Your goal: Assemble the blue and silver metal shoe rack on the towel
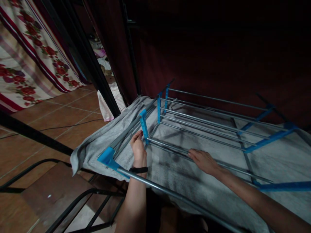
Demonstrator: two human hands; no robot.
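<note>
Rack (201,119) of grey metal rods and blue plastic brackets lies spread over a grey blanket (167,165) in front of you. At its left end, your left hand (137,142) is right at an upright blue bracket (144,125), fingers curled narrow; whether they pinch the plastic or only rest against it, you can't tell from this view. Your right hand (202,160) lies palm down with its fingertips over a rod (170,145) leading from that bracket; its underside is hidden, so you can't tell whether it closes round the metal.

You seem to be adjusting or seating that rod at the bracket. The next move probably calls for steadying the bracket on your left while your right keeps the rod in line.

Nearer you, a front tube (170,192) runs from a blue corner piece (107,157). Beyond the rack hangs a dark red curtain (206,58); tiled floor (80,108) shows to the left.
</note>
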